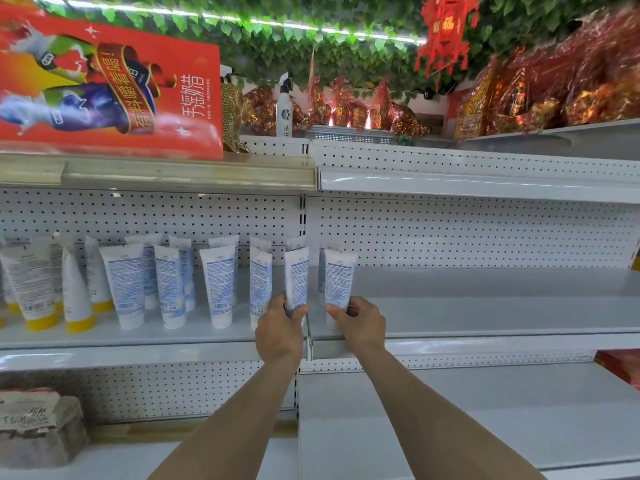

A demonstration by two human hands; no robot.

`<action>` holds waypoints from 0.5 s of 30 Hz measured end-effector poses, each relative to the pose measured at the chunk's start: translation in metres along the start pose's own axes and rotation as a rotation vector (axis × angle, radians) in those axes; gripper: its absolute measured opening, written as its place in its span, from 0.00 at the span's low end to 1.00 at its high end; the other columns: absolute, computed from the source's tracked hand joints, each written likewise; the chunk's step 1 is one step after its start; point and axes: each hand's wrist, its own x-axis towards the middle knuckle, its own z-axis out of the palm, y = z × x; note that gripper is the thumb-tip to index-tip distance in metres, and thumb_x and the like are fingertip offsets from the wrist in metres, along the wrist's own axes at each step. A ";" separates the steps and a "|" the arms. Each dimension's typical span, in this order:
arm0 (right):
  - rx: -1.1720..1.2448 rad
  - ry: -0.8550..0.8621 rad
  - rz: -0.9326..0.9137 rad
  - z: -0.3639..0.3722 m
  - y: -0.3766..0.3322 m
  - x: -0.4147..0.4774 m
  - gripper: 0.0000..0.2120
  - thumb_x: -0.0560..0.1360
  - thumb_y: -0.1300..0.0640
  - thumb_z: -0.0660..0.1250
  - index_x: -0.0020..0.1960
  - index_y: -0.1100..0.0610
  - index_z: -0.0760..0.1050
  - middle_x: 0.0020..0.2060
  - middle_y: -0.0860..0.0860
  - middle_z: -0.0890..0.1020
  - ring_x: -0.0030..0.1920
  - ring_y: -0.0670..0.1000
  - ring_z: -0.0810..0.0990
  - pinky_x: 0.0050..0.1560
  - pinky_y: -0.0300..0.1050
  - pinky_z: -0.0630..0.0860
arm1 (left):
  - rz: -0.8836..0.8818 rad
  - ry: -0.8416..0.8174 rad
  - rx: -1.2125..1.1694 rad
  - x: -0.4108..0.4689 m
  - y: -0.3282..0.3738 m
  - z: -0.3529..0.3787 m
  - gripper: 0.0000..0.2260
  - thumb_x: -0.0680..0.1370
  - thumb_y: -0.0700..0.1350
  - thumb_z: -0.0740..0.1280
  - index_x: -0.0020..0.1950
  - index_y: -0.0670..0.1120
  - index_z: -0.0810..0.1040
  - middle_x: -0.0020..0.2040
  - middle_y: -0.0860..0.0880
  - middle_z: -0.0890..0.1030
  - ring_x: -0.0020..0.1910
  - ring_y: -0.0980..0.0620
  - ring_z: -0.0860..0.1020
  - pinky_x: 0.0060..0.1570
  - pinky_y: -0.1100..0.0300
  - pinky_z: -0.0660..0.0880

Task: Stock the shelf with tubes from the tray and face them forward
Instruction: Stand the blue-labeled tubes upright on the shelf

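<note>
Head view showed both tubes standing cap-down at the front of the shelf (485, 306), close to the seam between its two panels. The likeliest slip was a topple. The caps were narrow footings, and the neighbouring tube (260, 285) stood just beside the left tube (296, 278), so a careless twist or a quick release could have knocked one into the next along the row. Small print seemed to face outward, so a turn probably remained.

The left hand (278, 323) had its grip closed round the left tube's lower end. The right hand (358, 322) pinched the base of the right tube (339, 275), its fingers curled in.
</note>
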 end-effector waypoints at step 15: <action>-0.044 -0.045 0.102 -0.024 -0.010 -0.029 0.39 0.70 0.41 0.74 0.74 0.56 0.63 0.67 0.54 0.75 0.65 0.54 0.76 0.61 0.47 0.73 | -0.054 -0.183 -0.078 -0.034 0.016 -0.031 0.25 0.76 0.50 0.71 0.68 0.44 0.67 0.62 0.43 0.78 0.60 0.43 0.76 0.52 0.57 0.70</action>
